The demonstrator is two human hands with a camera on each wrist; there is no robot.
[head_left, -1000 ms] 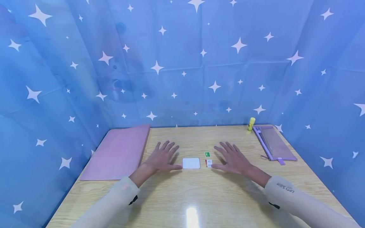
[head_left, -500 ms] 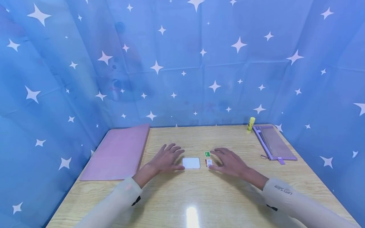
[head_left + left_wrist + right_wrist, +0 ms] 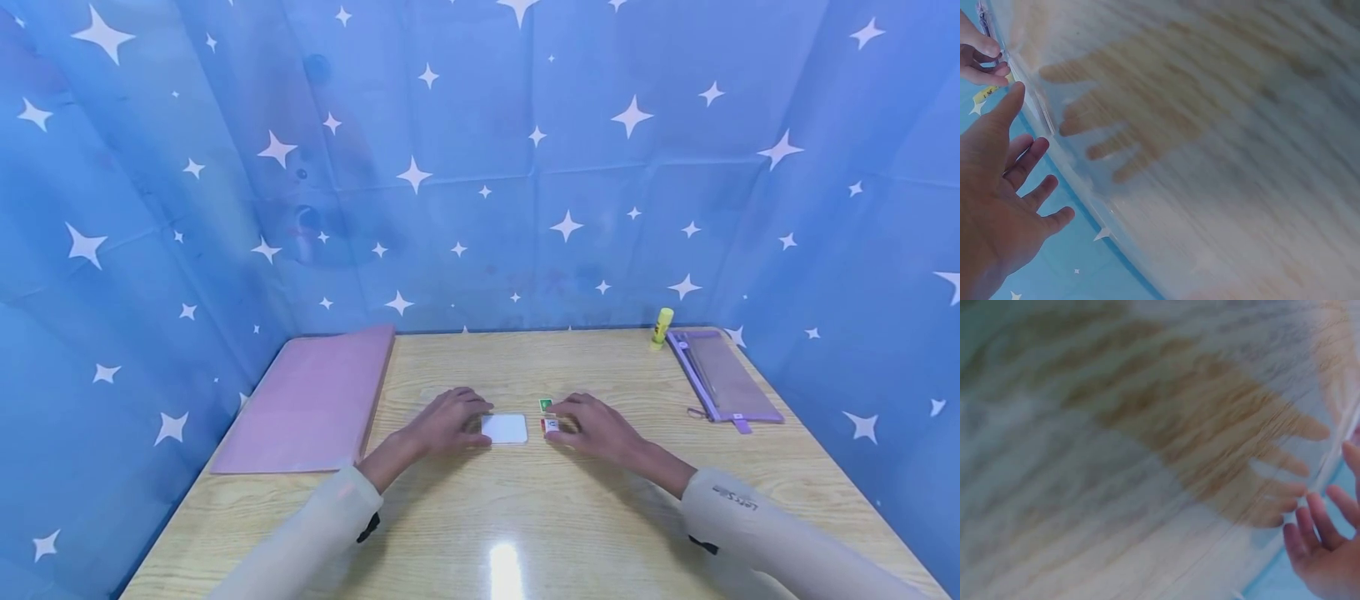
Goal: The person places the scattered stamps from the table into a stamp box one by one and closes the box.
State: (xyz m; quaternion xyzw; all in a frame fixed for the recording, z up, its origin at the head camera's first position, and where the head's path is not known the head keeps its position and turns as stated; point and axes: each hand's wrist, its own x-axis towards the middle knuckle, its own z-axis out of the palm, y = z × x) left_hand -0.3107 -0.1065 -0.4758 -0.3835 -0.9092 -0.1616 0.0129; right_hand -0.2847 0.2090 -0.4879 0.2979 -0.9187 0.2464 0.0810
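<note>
The left hand (image 3: pixel 442 421) is hovering or resting at the left end of the white flat piece (image 3: pixel 504 428), which is lying near the middle of the counter (image 3: pixel 450 517); its thumb and forefinger are bracketing the near and far corners on that side. The right hand (image 3: pixel 603 429) is leaning in over the red-and-white piece (image 3: pixel 552 427), partly hiding it, while the green piece (image 3: pixel 546 404) is sitting just beyond, close to the right fingertips. Both hands are showing loosely bent, relaxed fingers and seem to be grasping nothing; whether any fingertip is touching a piece, I cannot tell. For this apparent reach to the flat pieces, the left fingertips should be meeting the white piece at opposite edges, pressing lightly so it isn't skidding on the smooth-looking surface. The right hand should be working with just thumb and forefinger, keeping the other fingers lifted, since a careless sweep would be nudging the green piece. Keeping both wrists low and steady would probably be helping control.
</note>
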